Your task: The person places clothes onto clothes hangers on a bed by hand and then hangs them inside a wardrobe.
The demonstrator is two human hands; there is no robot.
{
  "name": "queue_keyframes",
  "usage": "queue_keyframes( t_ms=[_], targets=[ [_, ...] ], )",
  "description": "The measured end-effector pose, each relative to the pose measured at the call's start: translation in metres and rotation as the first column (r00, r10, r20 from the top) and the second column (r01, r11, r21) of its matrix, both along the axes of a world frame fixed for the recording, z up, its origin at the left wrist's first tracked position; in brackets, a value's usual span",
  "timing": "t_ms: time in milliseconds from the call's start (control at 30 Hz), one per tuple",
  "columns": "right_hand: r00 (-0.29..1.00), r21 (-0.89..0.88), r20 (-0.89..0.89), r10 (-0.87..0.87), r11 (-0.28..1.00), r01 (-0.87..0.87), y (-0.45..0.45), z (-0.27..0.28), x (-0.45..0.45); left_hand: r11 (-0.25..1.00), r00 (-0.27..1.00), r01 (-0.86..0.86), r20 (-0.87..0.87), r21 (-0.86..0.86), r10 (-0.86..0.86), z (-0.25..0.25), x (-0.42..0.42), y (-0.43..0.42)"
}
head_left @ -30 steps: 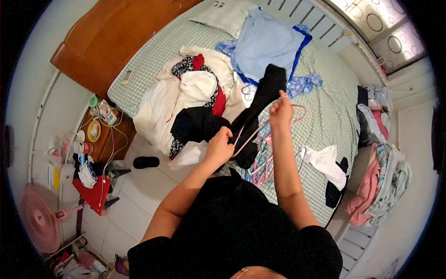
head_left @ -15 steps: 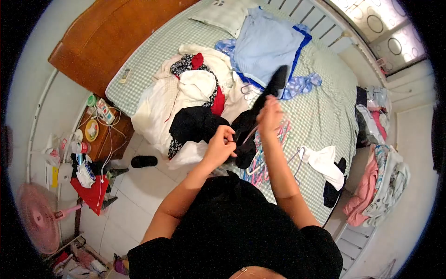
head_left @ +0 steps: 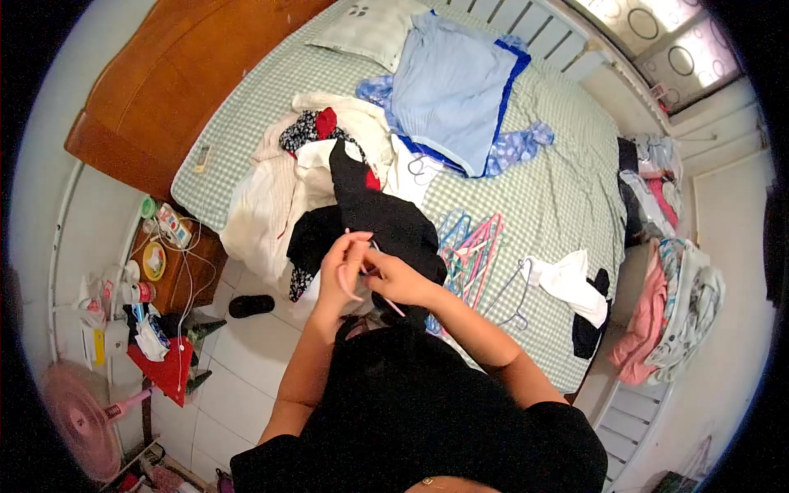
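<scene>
My left hand (head_left: 342,269) is closed around a pink clothes hanger (head_left: 346,284), whose curved part shows against the palm. My right hand (head_left: 396,277) meets it, fingers curled at the same hanger; a thin pale bar sticks out below. A black garment (head_left: 393,220) lies bunched just beyond and under both hands, one narrow end pointing up the bed. Exactly how the hanger sits in the cloth is hidden by my fingers. Right of the hands lies a bunch of coloured hangers (head_left: 472,253).
On the checked bed (head_left: 567,193) lie a light blue garment (head_left: 448,94), a pile of white clothes (head_left: 263,201), a purple hanger (head_left: 518,306) and a white garment (head_left: 570,287). A bedside table (head_left: 191,264) and a pink fan (head_left: 80,423) stand left. Clothes hang over the right bed rail.
My right hand has come left and down to meet my left hand. The black garment's long end has swung from the right to the left, and my view has shifted slightly.
</scene>
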State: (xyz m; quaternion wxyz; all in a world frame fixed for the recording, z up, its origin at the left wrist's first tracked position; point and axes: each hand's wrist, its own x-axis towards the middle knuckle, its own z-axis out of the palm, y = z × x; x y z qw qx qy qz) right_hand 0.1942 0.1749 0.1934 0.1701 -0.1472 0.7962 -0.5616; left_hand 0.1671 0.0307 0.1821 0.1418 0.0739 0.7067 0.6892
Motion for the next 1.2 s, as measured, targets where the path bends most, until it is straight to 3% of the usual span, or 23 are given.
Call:
queue_keyframes(
  t_ms=[33,100,133,167,233,300,367,500,567,633,733,833,900,1067,1200],
  targets=[
    [1.000,0.000,0.001,-0.001,1.000,0.001,0.002,0.001,-0.003,0.990,0.994,-0.064,0.094,0.125,0.053,-0.002,-0.005,-0.006],
    [0.993,-0.096,0.114,0.036,0.995,-0.025,0.007,0.001,-0.011,0.935,0.939,-0.282,0.260,0.216,0.224,-0.005,-0.012,-0.021],
    [0.960,-0.188,0.278,-0.040,0.977,0.095,0.010,-0.015,-0.012,0.914,0.931,-0.325,0.251,0.243,0.265,-0.001,-0.019,-0.033],
    [0.978,-0.104,0.201,-0.052,0.992,0.074,0.019,-0.017,-0.019,0.890,0.920,-0.368,0.245,0.269,0.306,0.003,-0.027,-0.049],
    [0.982,0.011,0.118,-0.146,0.989,0.146,0.040,-0.038,-0.030,0.700,0.893,-0.449,0.256,0.555,0.370,0.008,-0.041,-0.089],
    [0.978,0.300,0.076,-0.193,0.940,0.162,0.062,-0.051,-0.045,0.728,0.848,-0.488,0.066,0.481,0.525,0.042,-0.054,-0.119],
    [0.962,0.357,0.074,-0.264,0.907,0.222,0.090,-0.095,-0.060,0.696,0.820,-0.501,0.026,0.514,0.571,0.064,-0.067,-0.142],
    [0.958,0.520,-0.115,-0.264,0.805,0.284,0.137,-0.164,-0.115,0.733,0.831,-0.520,0.061,0.438,0.553,0.062,-0.101,-0.147],
    [0.939,0.607,-0.194,-0.285,0.717,0.343,0.158,-0.187,-0.150,0.791,0.838,-0.544,0.137,0.280,0.528,0.039,-0.118,-0.132],
    [0.909,0.678,-0.223,-0.353,0.614,0.405,0.179,-0.217,-0.187,0.830,0.867,-0.488,0.263,0.269,0.424,0.011,-0.132,-0.119],
    [0.875,0.825,-0.113,-0.471,0.446,0.347,0.202,-0.236,-0.236,0.861,0.838,-0.457,0.431,0.221,0.334,-0.029,-0.148,-0.098],
    [0.881,0.908,-0.085,-0.466,0.328,0.261,0.216,-0.256,-0.284,0.874,0.808,-0.425,0.535,0.236,0.248,-0.065,-0.164,-0.085],
    [0.897,0.891,-0.177,-0.406,0.321,0.321,0.229,-0.276,-0.305,0.871,0.781,-0.426,0.585,0.246,0.217,-0.091,-0.166,-0.079],
    [0.898,0.955,-0.024,-0.440,0.254,0.150,0.242,-0.326,-0.300,0.809,0.695,-0.526,0.682,0.264,0.229,-0.118,-0.165,-0.073],
    [0.931,0.985,-0.070,-0.359,0.120,0.121,0.228,-0.348,-0.272,0.789,0.692,-0.538,0.689,0.296,0.214,-0.124,-0.165,-0.075]
  ],
)
